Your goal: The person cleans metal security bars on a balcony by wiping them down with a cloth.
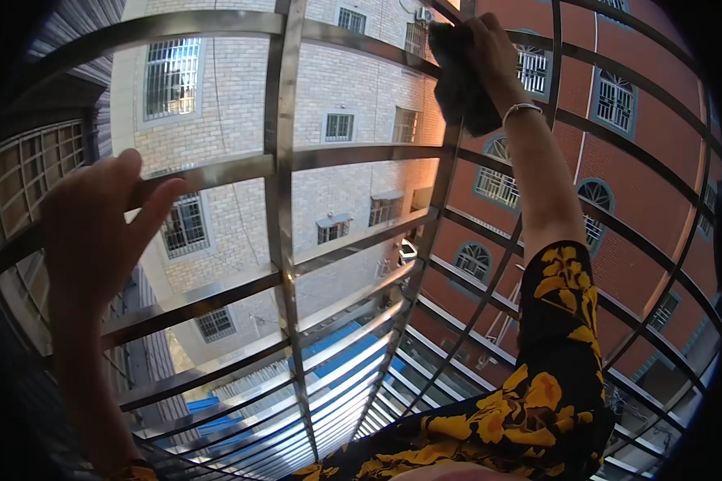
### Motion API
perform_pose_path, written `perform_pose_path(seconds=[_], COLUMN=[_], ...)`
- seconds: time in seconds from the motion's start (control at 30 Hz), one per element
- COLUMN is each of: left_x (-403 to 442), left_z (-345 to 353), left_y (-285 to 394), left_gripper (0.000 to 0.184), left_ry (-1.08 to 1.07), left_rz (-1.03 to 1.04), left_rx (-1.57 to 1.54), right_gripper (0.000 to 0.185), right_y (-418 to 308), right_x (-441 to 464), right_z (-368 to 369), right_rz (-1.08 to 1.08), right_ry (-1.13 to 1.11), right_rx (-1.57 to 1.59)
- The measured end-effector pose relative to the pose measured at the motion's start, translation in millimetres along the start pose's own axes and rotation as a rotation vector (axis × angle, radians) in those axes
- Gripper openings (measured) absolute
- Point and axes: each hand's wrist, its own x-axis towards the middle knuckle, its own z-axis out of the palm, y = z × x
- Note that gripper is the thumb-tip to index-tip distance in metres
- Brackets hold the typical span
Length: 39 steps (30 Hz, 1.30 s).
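Observation:
My left hand (104, 216) is at the left, with its fingers over a horizontal metal bar (208, 172) of a window grille and its thumb lying below the bar's top edge. Higher up, on the right, my right hand (493, 52) holds a dark cloth (460, 80) against an upright bar near the grille's corner. The cloth hangs down below the fingers. A bracelet (521, 111) circles the right wrist, and the sleeve (561, 305) is black with yellow flowers.
The grille's bars run across the whole view and down both sides of a corner post (437, 192). Outside stand a pale brick building (241, 104) and a red building (642, 168). Blue roofing (337, 353) lies far below.

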Motion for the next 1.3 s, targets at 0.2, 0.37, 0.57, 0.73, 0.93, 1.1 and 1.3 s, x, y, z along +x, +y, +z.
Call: perform_pose_path(seconds=[0.2, 0.37, 0.57, 0.73, 0.93, 1.1, 1.3], left_x=[2, -51, -45, 20, -3, -20, -47], left_z=[4, 64, 11, -17, 7, 28, 36], left_y=[-14, -84, -83, -17, -37, -55, -100], left_gripper=[0.031, 0.044, 0.05, 0.045, 0.036, 0.041, 0.058], left_ry=[0.031, 0.071, -0.183, -0.209, -0.138, -0.132, -0.208], left_rz=[0.046, 0.006, 0.292, -0.052, 0.032, 0.017, 0.421], left_rx=[-0.002, -0.21, 0.169, 0.231, 0.081, -0.069, 0.076], right_gripper=[0.027, 0.029, 0.032, 0.035, 0.03, 0.029, 0.03], right_y=[10, 16, -11, -17, -14, -14, -44], right_x=[-9, 30, 20, 38, 25, -16, -59], right_z=[-9, 9, -12, -9, 0, -61, -111], right_rz=[0.17, 0.307, 0.264, 0.427, 0.347, 0.201, 0.04], right_ry=[-0.297, -0.123, -0.253, -0.075, -0.397, -0.453, -0.385], right_rx=[0.112, 0.021, 0.141, 0.129, 0.053, -0.081, 0.012])
